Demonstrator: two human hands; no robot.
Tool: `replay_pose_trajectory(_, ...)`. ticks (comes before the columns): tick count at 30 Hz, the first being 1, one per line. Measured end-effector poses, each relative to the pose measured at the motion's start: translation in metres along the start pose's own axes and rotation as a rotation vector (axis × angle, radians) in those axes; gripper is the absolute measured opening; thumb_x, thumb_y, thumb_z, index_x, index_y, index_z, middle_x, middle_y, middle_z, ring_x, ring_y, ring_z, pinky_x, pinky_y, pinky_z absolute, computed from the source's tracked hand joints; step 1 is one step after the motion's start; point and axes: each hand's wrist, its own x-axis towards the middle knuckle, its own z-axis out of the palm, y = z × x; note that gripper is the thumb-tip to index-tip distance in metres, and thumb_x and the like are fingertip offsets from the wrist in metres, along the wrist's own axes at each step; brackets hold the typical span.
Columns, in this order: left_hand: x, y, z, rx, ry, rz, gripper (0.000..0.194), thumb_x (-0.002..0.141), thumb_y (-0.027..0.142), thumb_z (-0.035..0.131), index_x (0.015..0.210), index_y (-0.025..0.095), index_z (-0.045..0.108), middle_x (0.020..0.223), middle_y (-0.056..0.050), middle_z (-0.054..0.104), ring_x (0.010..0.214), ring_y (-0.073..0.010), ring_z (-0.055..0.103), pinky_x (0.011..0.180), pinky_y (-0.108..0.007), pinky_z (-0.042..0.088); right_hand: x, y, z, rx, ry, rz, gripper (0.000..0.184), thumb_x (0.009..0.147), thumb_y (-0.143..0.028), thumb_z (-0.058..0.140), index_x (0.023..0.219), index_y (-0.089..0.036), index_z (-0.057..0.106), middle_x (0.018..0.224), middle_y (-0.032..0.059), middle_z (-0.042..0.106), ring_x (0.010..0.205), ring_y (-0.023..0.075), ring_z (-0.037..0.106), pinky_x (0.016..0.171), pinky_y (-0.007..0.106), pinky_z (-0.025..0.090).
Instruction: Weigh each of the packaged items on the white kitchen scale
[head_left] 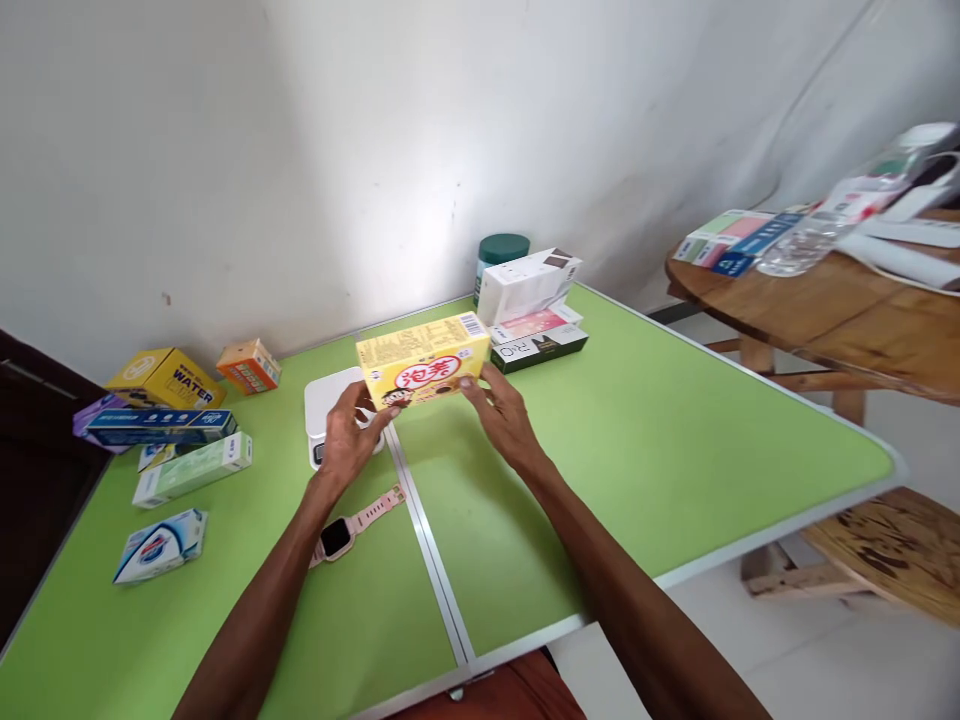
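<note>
Between my two hands a yellow snack box (424, 362) with red lettering and a cartoon figure is held above the green table, its printed front tilted toward me. My left hand (346, 430) grips the box's left end, thumb on the lower front edge. At the right end, my right hand (501, 412) closes on it with the thumb on the front. Partly hidden behind my left hand is a white kitchen scale (326, 402) lying flat. A pink smartwatch (337, 538) rests nearer me, its strap partly covered by my left forearm.
To the left lie several boxes, including a yellow WATER box (176, 380), an orange box (249, 367) and a blue-white box (160, 547). Stacked boxes (529, 290) and a green-lidded jar (502, 247) stand behind right. A wooden table (847, 300) holds a plastic bottle (810, 240).
</note>
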Motion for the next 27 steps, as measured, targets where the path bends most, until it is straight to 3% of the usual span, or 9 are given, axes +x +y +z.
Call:
replay_pose_trajectory(5, 0.007, 0.023, 0.092, -0.066, -0.200, 0.041, 0.041, 0.089, 0.047, 0.087, 0.120, 0.025, 0.072, 0.107, -0.006, 0.082, 0.087, -0.0237, 0.076, 0.065, -0.033, 0.057, -0.023, 0.025, -0.088, -0.120, 0.179, 0.058, 0.057, 0.100, -0.078, 0.062, 0.125, -0.028, 0.077, 0.139, 0.0115, 0.077, 0.125, 0.0338, 0.073, 0.103, 0.052, 0.064)
replay_pose_trajectory(9, 0.014, 0.036, 0.169, -0.087, -0.329, 0.061, 0.039, 0.090, 0.047, 0.085, 0.119, 0.024, 0.070, 0.114, -0.008, 0.082, 0.085, -0.0227, 0.076, 0.074, -0.037, 0.061, -0.029, 0.049, -0.150, -0.282, 0.345, 0.098, 0.067, 0.094, -0.086, 0.061, 0.122, -0.028, 0.077, 0.130, 0.0136, 0.076, 0.120, 0.0347, 0.073, 0.098, 0.054, 0.064)
replay_pose_trajectory(12, 0.019, 0.044, 0.217, -0.012, -0.376, 0.057, 0.035, 0.092, 0.044, 0.085, 0.117, 0.024, 0.069, 0.114, -0.010, 0.081, 0.089, -0.0245, 0.076, 0.082, -0.040, 0.062, -0.028, 0.068, -0.185, -0.412, 0.395, 0.122, 0.069, 0.090, -0.088, 0.059, 0.117, -0.027, 0.077, 0.120, 0.0147, 0.075, 0.116, 0.0362, 0.072, 0.092, 0.054, 0.064)
replay_pose_trajectory(14, 0.021, 0.049, 0.239, 0.072, -0.381, 0.062, 0.034, 0.093, 0.044, 0.085, 0.115, 0.024, 0.069, 0.114, -0.011, 0.080, 0.098, -0.0281, 0.076, 0.088, -0.043, 0.062, -0.025, 0.080, -0.201, -0.460, 0.412, 0.138, 0.067, 0.088, -0.087, 0.058, 0.110, -0.027, 0.076, 0.114, 0.0152, 0.075, 0.111, 0.0371, 0.072, 0.088, 0.055, 0.064)
replay_pose_trajectory(17, 0.027, 0.055, 0.257, 0.179, -0.379, 0.079, 0.034, 0.094, 0.046, 0.085, 0.115, 0.023, 0.069, 0.118, -0.014, 0.078, 0.112, -0.0333, 0.074, 0.096, -0.046, 0.061, -0.018, 0.096, -0.212, -0.481, 0.451, 0.167, 0.061, 0.083, -0.083, 0.060, 0.103, -0.028, 0.074, 0.110, 0.0161, 0.076, 0.105, 0.0388, 0.073, 0.090, 0.060, 0.063)
replay_pose_trajectory(22, 0.041, 0.067, 0.262, 0.313, -0.392, 0.063, 0.028, 0.099, 0.041, 0.081, 0.116, 0.020, 0.071, 0.123, -0.018, 0.077, 0.118, -0.0338, 0.074, 0.099, -0.045, 0.061, -0.002, 0.102, -0.213, -0.497, 0.463, 0.262, 0.042, 0.080, -0.067, 0.065, 0.098, -0.030, 0.076, 0.118, 0.0237, 0.079, 0.111, 0.0464, 0.075, 0.102, 0.064, 0.057)
replay_pose_trajectory(27, 0.039, 0.076, 0.247, 0.427, -0.460, 0.070, 0.026, 0.107, 0.033, 0.068, 0.125, 0.016, 0.074, 0.126, -0.014, 0.079, 0.122, -0.0298, 0.075, 0.104, -0.044, 0.063, -0.007, 0.097, -0.216, -0.602, 0.385, 0.258, 0.073, 0.087, -0.066, 0.060, 0.138, -0.016, 0.077, 0.125, 0.0265, 0.078, 0.117, 0.0578, 0.072, 0.104, 0.080, 0.050)
